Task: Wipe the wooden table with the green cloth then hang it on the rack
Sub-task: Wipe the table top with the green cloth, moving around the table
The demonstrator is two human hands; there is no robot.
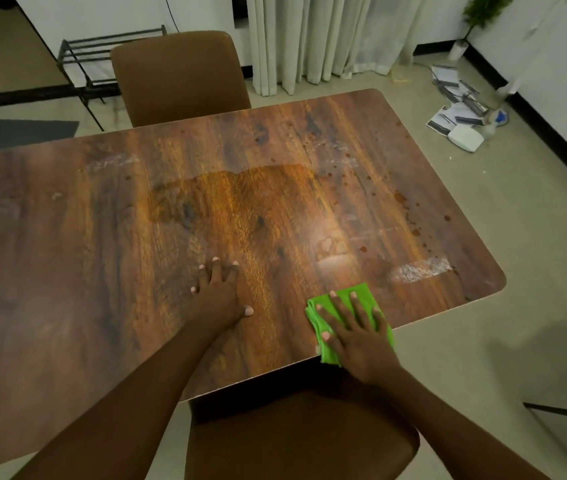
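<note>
Table [102,220]: wood, wet patch at its centre.
Cloth [363,292]: green, bunched, on the table's near edge.
Right hand [358,330]: fingers spread flat, pressing the cloth.
Left hand [219,296]: fingers spread, flat on bare tabletop.
Rack [88,53]: beyond the table's far side.

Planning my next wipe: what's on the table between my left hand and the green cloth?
Nothing: in the head view, only bare wooden table shows between the left hand and the green cloth.

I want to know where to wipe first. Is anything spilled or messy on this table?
On the table, a wet patch spreads centrally, dark droplets speckle the right side, and a whitish smear lies beyond the green cloth under the right hand.
</note>
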